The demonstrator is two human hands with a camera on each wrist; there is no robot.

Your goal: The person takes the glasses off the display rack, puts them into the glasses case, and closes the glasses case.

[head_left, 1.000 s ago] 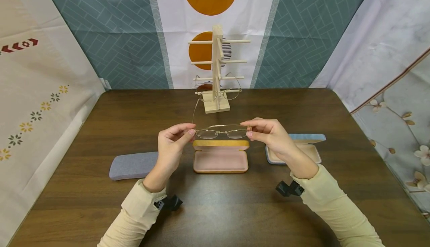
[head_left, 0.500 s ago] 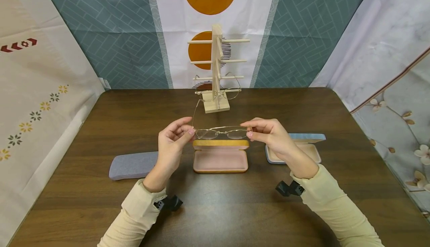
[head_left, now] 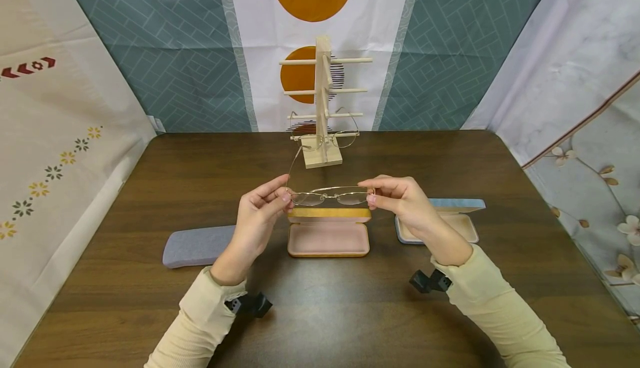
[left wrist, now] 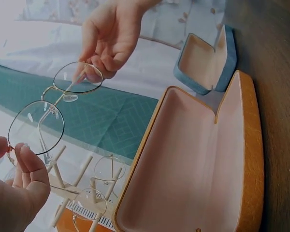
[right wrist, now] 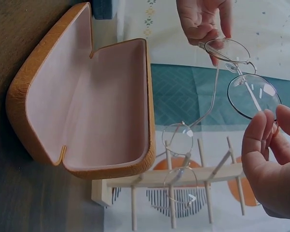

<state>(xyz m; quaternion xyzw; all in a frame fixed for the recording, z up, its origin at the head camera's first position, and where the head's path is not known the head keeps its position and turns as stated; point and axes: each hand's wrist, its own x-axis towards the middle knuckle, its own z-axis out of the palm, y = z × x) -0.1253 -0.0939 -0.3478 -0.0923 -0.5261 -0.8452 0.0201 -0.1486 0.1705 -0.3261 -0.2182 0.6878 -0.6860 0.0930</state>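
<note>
Pinching gold wire-rimmed eyeglasses (head_left: 329, 196) by opposite ends with left hand (head_left: 260, 209) and right hand (head_left: 402, 198), with one temple arm (right wrist: 214, 94) unfolded. Suspending them over dark brown wooden surface (head_left: 325, 323), near open mustard hard case (head_left: 328, 241) lined pink. Having grey-blue fabric case (head_left: 197, 247) beside left hand, open light-blue case (head_left: 459, 205) near right. Facing pale wooden rack (head_left: 323, 73) bearing second wire-rimmed pair (head_left: 346, 140).

Head view looks forward and down; both wrist views, nearer and tipped sideways, share the held glasses (head_left: 329, 197).
</note>
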